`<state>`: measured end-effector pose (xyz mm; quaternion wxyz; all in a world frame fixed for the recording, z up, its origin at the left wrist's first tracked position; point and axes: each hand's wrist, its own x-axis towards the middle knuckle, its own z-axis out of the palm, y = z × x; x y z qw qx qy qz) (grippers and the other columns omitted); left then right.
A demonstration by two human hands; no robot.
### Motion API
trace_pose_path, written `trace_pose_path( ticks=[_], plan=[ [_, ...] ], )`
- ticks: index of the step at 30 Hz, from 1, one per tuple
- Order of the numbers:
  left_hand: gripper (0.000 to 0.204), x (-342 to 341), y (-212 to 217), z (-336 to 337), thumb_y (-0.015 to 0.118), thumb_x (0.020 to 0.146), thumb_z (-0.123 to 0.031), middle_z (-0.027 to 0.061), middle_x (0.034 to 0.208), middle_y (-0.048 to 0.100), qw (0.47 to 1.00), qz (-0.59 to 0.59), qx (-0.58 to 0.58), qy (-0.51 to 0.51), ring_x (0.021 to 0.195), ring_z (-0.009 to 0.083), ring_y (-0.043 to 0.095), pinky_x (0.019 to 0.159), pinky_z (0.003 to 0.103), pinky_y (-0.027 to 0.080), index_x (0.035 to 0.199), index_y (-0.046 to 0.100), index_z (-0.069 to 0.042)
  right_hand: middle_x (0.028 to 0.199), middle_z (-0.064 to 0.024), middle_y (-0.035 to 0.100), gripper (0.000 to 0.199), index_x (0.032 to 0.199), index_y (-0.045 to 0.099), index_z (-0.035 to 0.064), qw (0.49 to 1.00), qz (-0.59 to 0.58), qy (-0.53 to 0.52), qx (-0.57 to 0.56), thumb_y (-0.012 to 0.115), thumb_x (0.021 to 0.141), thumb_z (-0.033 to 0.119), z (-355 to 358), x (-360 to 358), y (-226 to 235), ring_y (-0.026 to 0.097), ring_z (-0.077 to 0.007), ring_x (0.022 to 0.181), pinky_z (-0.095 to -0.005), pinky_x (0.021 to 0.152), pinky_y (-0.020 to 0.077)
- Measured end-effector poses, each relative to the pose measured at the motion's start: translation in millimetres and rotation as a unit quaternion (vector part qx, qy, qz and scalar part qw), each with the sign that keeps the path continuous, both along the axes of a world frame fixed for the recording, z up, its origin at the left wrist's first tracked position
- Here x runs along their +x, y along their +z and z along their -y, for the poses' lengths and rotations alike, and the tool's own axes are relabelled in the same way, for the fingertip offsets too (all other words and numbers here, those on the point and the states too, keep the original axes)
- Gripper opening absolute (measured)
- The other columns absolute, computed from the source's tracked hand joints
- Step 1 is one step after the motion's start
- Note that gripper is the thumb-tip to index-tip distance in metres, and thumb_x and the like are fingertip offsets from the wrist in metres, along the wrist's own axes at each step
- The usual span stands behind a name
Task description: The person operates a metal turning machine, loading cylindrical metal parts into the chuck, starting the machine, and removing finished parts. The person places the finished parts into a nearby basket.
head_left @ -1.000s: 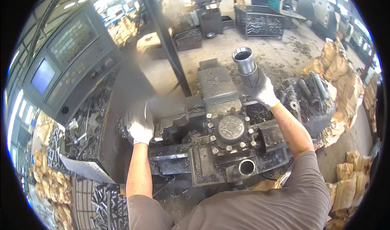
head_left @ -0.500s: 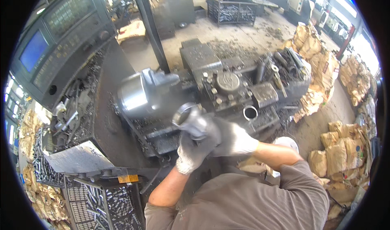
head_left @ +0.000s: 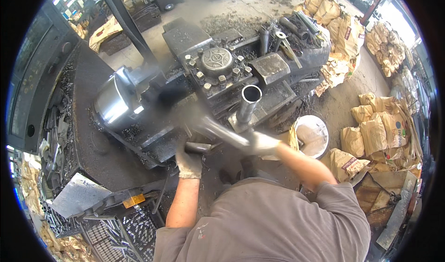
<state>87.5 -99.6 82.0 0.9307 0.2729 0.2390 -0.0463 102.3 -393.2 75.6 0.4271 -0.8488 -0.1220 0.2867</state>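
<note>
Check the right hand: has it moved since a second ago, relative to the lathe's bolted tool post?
Yes. The right hand came off the far side of the bolted tool post and now sits on the near side, closer to the body, gripping a blurred metal bar.

left hand (head_left: pixel 189 164): in a pale woven cloth glove, matt and soiled grey
right hand (head_left: pixel 263 143): same cloth glove, dirty at the fingers
blurred bar (head_left: pixel 214 128): grey metal, dull sheen, finish unclear through motion blur
upright tube (head_left: pixel 248 105): bare steel, smooth, lightly glossy at the rim
machine body (head_left: pixel 218 79): dark cast metal, rough, oily, strewn with chips
chuck (head_left: pixel 111 105): bright machined steel, polished and reflective
bucket (head_left: pixel 312 134): white plastic, smeared and matt
sacks (head_left: pixel 380 132): brown paper, creased, matt
crate (head_left: pixel 118 227): black plastic lattice, dull
shirt (head_left: pixel 269 225): grey-brown cloth, soft, matt
floor (head_left: pixel 343 100): grey concrete, rough and dusty
</note>
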Motion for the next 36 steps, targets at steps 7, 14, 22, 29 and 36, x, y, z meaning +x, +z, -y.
trace_pose_path(
  ticks=[7, 14, 22, 29, 36],
  plan=[
    [0.047, -13.3, -11.2, -24.5, 0.048, 0.11, -0.047, 0.0191, 0.115, 0.075, 0.999, 0.019, -0.036, 0.009, 0.104, 0.037, 0.073, 0.097, 0.055, 0.06, 0.119, 0.068, -0.005, 0.076, -0.0104, 0.074, 0.035, 0.104, 0.075, -0.0009, 0.881, -0.29, -0.314, -0.204, 0.088, 0.079, 0.02, 264.7, -100.3, -6.8, 0.068, -0.0196, 0.057, -0.0371, 0.05, 0.056],
    [0.082, -22.0, 2.8, -37.2, 0.035, 0.11, -0.071, 0.0219, 0.12, 0.077, 0.985, 0.101, -0.125, -0.057, 0.107, 0.0368, 0.076, 0.089, 0.052, 0.064, 0.148, 0.061, -0.003, 0.126, -0.0219, 0.076, 0.052, 0.136, 0.07, 0.0064, 0.919, 0.156, -0.226, -0.283, 0.082, 0.091, 0.029, 210.9, -9.5, -11.6, 0.074, -0.0388, 0.115, -0.0446, 0.103, 0.0564],
    [0.079, -40.3, 27.5, -17.1, 0.039, 0.11, -0.071, 0.0182, 0.12, 0.075, 0.982, 0.033, -0.096, -0.158, 0.105, 0.0353, 0.076, 0.089, 0.053, 0.064, 0.136, 0.064, 0.0, 0.109, -0.0154, 0.08, 0.055, 0.125, 0.072, 0.0072, 0.979, 0.193, -0.044, -0.04, 0.092, 0.08, 0.032, -21.6, 52.5, 130.9, 0.08, -0.0344, 0.101, -0.0434, 0.088, 0.0643],
    [0.053, -35.3, -4.5, -33.0, 0.065, 0.105, -0.053, 0.0154, 0.099, 0.076, 0.993, -0.017, 0.1, -0.055, 0.085, 0.0307, 0.076, 0.079, 0.047, 0.065, 0.122, 0.068, -0.003, 0.111, -0.0284, 0.073, 0.057, 0.136, 0.058, 0.0022, 0.946, 0.258, 0.109, -0.164, 0.075, 0.087, 0.025, -116.5, 32.6, 28.7, 0.076, -0.043, 0.09, -0.053, 0.073, 0.0615],
    [0.065, -29.1, -25.6, -84.0, 0.056, 0.106, -0.065, 0.0156, 0.108, 0.075, 0.997, 0.044, 0.027, 0.054, 0.095, 0.0316, 0.075, 0.084, 0.05, 0.065, 0.126, 0.067, -0.004, 0.08, -0.0159, 0.073, 0.035, 0.096, 0.072, -0.0013, 0.996, 0.087, 0.011, 0.032, 0.082, 0.088, 0.032, -134.7, 64.6, 75.3, 0.076, -0.0313, 0.078, -0.0479, 0.074, 0.0596]
  ],
)
